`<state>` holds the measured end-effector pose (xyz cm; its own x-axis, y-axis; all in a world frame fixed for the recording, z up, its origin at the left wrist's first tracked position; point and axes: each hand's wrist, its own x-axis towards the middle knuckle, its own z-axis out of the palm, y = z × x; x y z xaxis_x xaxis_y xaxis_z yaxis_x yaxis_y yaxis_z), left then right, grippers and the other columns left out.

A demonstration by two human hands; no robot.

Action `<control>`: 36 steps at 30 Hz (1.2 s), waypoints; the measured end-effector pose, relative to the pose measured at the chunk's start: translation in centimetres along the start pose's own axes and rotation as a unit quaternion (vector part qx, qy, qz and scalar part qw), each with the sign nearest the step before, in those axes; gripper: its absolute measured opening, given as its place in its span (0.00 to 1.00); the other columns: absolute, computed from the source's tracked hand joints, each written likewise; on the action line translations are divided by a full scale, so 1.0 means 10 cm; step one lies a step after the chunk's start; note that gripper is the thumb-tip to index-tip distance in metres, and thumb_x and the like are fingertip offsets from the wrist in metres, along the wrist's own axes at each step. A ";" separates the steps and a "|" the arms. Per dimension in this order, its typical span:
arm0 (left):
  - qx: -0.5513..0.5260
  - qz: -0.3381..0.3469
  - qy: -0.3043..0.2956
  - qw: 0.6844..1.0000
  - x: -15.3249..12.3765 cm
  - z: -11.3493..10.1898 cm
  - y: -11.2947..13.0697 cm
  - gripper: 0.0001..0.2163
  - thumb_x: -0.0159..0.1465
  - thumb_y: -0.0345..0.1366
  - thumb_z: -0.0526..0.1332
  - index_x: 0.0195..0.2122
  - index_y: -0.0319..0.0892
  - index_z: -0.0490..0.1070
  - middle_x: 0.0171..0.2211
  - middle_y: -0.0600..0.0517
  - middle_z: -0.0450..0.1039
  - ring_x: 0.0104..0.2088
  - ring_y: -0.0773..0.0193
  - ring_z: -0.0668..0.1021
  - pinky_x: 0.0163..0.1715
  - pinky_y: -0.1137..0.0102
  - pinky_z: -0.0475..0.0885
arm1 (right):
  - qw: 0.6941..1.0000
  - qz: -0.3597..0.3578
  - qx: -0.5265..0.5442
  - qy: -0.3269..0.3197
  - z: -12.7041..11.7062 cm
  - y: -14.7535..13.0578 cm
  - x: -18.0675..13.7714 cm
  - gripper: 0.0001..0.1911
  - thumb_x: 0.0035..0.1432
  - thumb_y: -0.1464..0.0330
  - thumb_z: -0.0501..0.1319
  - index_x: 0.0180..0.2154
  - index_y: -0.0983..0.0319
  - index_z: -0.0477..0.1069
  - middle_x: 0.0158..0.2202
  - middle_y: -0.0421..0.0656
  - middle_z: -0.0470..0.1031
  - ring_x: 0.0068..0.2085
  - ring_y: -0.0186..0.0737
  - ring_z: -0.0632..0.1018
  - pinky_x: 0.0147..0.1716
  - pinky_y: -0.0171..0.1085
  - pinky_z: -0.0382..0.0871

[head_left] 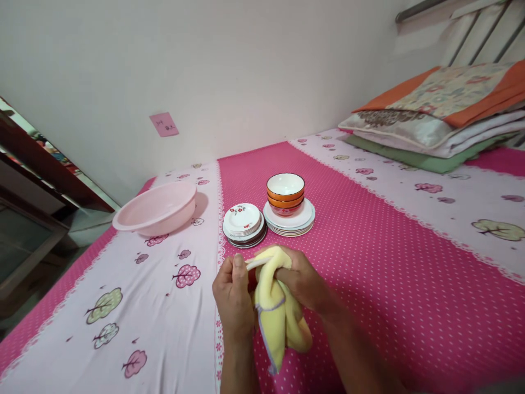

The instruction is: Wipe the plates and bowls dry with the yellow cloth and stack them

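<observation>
My left hand [234, 290] is closed, its thumb pressed on a thin white piece [253, 264] that shows only as a narrow edge. Most of that piece is hidden by the cloth and my fingers, so its kind is unclear. In my right hand [301, 276] is a yellow cloth [273, 323] with a purple-stitched hem, bunched over the white piece and hanging down. Just beyond my hands stands a stack of small plates [241, 220], the upper ones white with red flowers. Beside it, orange bowls [286, 196] are nested on a pile of larger white plates [303, 221].
A pink plastic basin [158, 208] sits at the left by the wall. Folded bedding and a cushion [430, 115] are piled at the far right. Everything rests on a pink and white patterned bedsheet [369, 262]. A pink note [164, 124] is stuck to the wall.
</observation>
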<state>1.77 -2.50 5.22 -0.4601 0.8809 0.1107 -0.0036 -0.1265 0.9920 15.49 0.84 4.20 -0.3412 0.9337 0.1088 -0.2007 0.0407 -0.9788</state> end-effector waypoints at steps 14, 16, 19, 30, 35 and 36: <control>-0.053 -0.007 0.102 0.993 -0.08 0.12 0.07 0.25 0.69 0.63 0.55 0.29 0.45 0.65 0.21 0.58 0.66 0.21 0.66 0.67 0.21 0.70 0.63 | 0.990 0.061 0.112 0.060 0.21 0.12 0.07 0.17 0.46 0.67 0.62 0.41 0.60 0.72 0.34 0.42 0.78 0.33 0.42 0.76 0.30 0.36 0.70; 0.012 0.021 0.035 0.999 -0.01 0.04 0.06 0.25 0.70 0.61 0.55 0.27 0.45 0.66 0.21 0.57 0.65 0.22 0.66 0.66 0.22 0.70 0.62 | 0.995 0.048 0.065 0.054 0.10 0.13 0.07 0.16 0.46 0.67 0.62 0.41 0.60 0.73 0.34 0.42 0.78 0.34 0.42 0.77 0.32 0.36 0.71; 0.085 0.040 -0.103 0.990 0.06 -0.05 0.05 0.22 0.70 0.57 0.58 0.29 0.44 0.69 0.23 0.55 0.67 0.25 0.65 0.68 0.25 0.70 0.63 | 0.999 0.020 -0.008 0.032 -0.11 0.10 0.04 0.13 0.49 0.69 0.61 0.40 0.61 0.73 0.34 0.41 0.78 0.35 0.42 0.77 0.34 0.36 0.71; 0.166 0.071 -0.117 0.977 -0.02 0.06 0.02 0.16 0.68 0.54 0.63 0.38 0.45 0.70 0.25 0.57 0.70 0.26 0.64 0.72 0.27 0.70 0.65 | 0.999 0.030 -0.038 -0.016 -0.25 -0.06 -0.05 0.11 0.52 0.67 0.64 0.39 0.63 0.73 0.35 0.42 0.78 0.34 0.41 0.77 0.33 0.36 0.72; 0.079 0.096 0.042 0.991 -0.10 0.17 0.04 0.16 0.69 0.53 0.61 0.39 0.45 0.69 0.29 0.55 0.75 0.27 0.63 0.76 0.27 0.70 0.69 | 0.994 -0.005 0.104 -0.025 -0.11 -0.03 -0.02 0.19 0.52 0.63 0.67 0.46 0.61 0.75 0.40 0.43 0.81 0.35 0.41 0.78 0.35 0.37 0.74; 0.068 0.114 0.076 0.988 -0.11 0.20 0.03 0.15 0.70 0.53 0.60 0.39 0.45 0.69 0.29 0.55 0.75 0.27 0.63 0.76 0.28 0.70 0.70 | 0.991 -0.008 0.132 -0.024 -0.06 0.00 0.00 0.19 0.52 0.63 0.68 0.46 0.61 0.75 0.41 0.44 0.81 0.35 0.41 0.79 0.35 0.37 0.75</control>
<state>4.09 -2.62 5.53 -0.5641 0.7562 0.3315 0.2298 -0.2418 0.9427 16.03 0.99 4.13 -0.3780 0.9154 0.1383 -0.4373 -0.0449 -0.8982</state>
